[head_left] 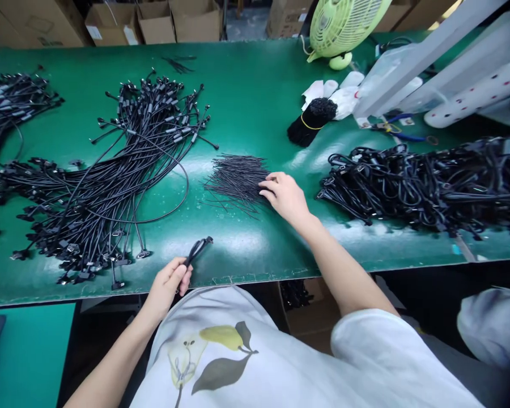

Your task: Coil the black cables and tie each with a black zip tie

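My left hand (170, 281) is closed around a folded black cable (198, 249) at the near edge of the green table (246, 85); the cable's looped end sticks out past my fingers. My right hand (284, 195) rests on a loose pile of thin black twist ties (236, 180) in the middle of the table, fingers curled onto the ties as if pinching one. A big fan of straight black cables (110, 181) lies to the left of my hands.
A heap of bundled black cables (425, 184) lies at the right. A banded bunch of ties (311, 122), white rolls (335, 93), blue-handled pliers (402, 133) and a green fan (344, 25) stand at the back right. Cardboard boxes (153, 22) line the far edge.
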The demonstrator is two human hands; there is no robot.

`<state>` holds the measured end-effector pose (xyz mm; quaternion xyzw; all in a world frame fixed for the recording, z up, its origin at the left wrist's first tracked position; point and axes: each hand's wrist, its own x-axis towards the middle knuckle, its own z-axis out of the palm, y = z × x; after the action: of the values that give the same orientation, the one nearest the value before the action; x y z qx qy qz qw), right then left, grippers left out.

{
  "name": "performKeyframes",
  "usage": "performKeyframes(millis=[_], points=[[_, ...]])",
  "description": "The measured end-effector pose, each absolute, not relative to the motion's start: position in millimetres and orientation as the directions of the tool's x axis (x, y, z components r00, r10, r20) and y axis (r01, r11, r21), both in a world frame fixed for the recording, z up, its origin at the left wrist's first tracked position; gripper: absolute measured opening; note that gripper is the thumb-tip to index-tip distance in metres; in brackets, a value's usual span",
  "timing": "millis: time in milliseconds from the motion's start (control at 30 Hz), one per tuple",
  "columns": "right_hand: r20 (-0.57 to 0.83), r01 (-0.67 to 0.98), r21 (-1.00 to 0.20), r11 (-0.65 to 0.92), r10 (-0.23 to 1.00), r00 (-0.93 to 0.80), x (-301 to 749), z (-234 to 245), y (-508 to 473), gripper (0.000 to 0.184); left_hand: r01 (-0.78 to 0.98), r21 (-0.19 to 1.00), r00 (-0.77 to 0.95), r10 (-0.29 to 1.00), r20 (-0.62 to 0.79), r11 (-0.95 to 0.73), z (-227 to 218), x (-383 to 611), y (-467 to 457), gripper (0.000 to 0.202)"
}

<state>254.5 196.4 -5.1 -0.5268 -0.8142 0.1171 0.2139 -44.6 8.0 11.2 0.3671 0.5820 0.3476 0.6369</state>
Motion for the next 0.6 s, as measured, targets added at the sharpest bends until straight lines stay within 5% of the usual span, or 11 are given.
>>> performKeyframes(millis=[100,333,433,600], points=[[0.312,0.864,-0.328,0.382,0.907,-0.283,268,-15,213,0.024,-0.274,0.822,0.073,0.863,-0.5,0.499,20,-35,16,0.038],[0.424,0.888,-0.285,0.362,0.878,-0.222,252,9,185,0.031,-0.5,0.718,0.088,0.853,-0.514,0.484,29,-18,18,0.035],[0.367,0.8,-0.481,0.359,0.911,-0.188,219,18,155,0.028,-0.526,0.713,0.12,0.87,-0.478,0.464,32,-11,20,0.037],[0.055,0.405,-0.856,0.322,0.835,-0.547,150,19,87,0.025,-0.477,0.784,0.124,0.913,-0.388,0.397,29,-8,22,0.054]])
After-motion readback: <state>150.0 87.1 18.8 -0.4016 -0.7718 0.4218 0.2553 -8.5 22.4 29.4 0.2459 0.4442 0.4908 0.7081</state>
